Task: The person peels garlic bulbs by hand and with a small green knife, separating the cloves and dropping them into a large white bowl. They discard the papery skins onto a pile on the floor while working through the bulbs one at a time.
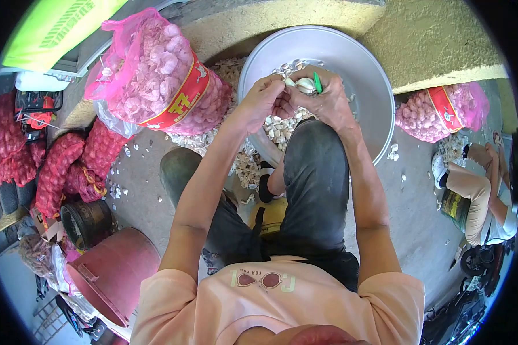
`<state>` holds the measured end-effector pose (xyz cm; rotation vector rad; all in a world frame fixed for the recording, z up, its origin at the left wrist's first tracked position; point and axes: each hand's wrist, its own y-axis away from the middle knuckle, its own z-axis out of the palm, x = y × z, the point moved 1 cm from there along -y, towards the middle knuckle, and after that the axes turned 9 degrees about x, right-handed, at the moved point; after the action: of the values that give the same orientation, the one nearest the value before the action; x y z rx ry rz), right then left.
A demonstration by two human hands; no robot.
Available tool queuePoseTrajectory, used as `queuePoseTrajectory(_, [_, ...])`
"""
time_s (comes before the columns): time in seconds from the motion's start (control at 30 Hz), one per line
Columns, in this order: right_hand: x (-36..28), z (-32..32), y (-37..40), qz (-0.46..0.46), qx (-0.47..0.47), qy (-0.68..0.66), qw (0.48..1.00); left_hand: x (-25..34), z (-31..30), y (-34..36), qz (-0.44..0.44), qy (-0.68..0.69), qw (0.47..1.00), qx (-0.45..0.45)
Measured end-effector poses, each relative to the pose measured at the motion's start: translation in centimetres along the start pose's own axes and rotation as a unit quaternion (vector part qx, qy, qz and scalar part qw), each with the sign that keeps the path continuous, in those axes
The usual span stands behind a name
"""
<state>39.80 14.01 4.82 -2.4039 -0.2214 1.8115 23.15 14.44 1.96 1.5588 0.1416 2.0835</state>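
Over the basin my two hands meet around some white garlic (pixel 306 85). The fingers of my left hand (pixel 262 103) are closed in a pinch on a small garlic clove (pixel 289 82). My right hand (pixel 330 104) grips the larger piece of garlic, and a green handle-like object (pixel 317 83) sticks up between its fingers; its other end is hidden. Below the hands, the wide grey basin (pixel 381 75) holds many loose garlic cloves (pixel 283 133) at its left side and back.
A pink mesh sack of garlic (pixel 155 63) stands left of the basin, another sack (pixel 437 109) to the right. Garlic skins (pixel 244 164) litter the floor. Red mesh sacks (pixel 57 167) and a red tub (pixel 118 276) are at left. Another person (pixel 472 198) sits at right.
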Motion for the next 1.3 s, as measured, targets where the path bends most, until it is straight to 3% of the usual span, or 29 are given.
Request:
queuePoseTrajectory(0.43, [0.0,0.1,-0.2,0.008,-0.017,0.044,0.999,-0.9,-0.2,-0.1,-0.049,0.061,0.997,0.02])
queuePoseTrajectory(0.5, [-0.1,0.1,-0.2,0.047,-0.017,0.012,0.999,-1.2,-0.4,-0.4,-0.05,0.081,0.995,0.017])
queuePoseTrajectory(0.7, [0.9,0.3,-0.1,0.065,-0.001,0.0,0.998,-2.0,-0.7,-0.7,-0.062,0.136,0.988,-0.029])
queuePoseTrajectory(0.77, [1.1,-0.2,-0.3,0.07,-0.002,0.022,0.997,-1.8,-0.2,-0.4,-0.069,0.146,0.987,0.027])
queuePoseTrajectory(0.87, [1.5,-0.8,0.0,0.085,-0.009,0.045,0.995,-0.5,-0.9,0.3,-0.012,0.114,0.993,-0.024])
queuePoseTrajectory(0.97, [1.5,-0.7,0.3,0.121,-0.015,0.057,0.991,-0.5,-0.4,0.3,-0.001,0.06,0.997,0.049])
queuePoseTrajectory(1.2, [1.4,-0.5,0.1,0.116,-0.016,0.06,0.991,-1.0,-0.1,-0.1,-0.01,0.023,0.999,0.048])
queuePoseTrajectory(1.3, [1.7,-0.5,0.1,0.118,-0.006,0.044,0.992,-1.0,0.0,0.1,-0.018,0.068,0.997,0.032])
